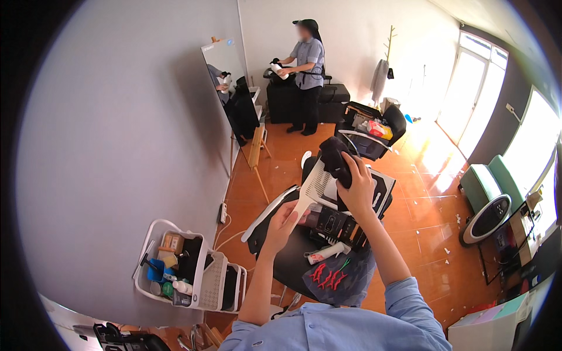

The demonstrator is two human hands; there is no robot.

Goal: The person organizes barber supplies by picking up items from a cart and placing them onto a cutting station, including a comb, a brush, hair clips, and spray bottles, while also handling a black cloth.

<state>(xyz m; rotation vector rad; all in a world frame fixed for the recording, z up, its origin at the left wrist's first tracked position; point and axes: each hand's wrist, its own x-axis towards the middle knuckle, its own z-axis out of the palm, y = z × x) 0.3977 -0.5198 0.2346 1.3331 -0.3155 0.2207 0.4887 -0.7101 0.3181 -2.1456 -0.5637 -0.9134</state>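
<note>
My left hand (281,223) grips the handle of a cream-coloured wide comb (312,186), whose toothed part points up and away. Around a black object (336,160), which looks like a hair clipper or a dark cloth bundle, my right hand (358,188) is closed, just at the comb's right edge. Both are raised above a black salon chair (292,259). On its seat lie dark printed boxes (333,221), a white spray bottle (327,253) and several red hair clips (327,277) on a grey cloth (358,281).
A white trolley (199,263) with bottles and tools stands at left. Ahead are a leaning mirror (228,83), a wooden stool (256,147) and a loaded black chair (395,125). A person (308,66) holds a white bottle by a wash basin. A green seat (483,184) stands right.
</note>
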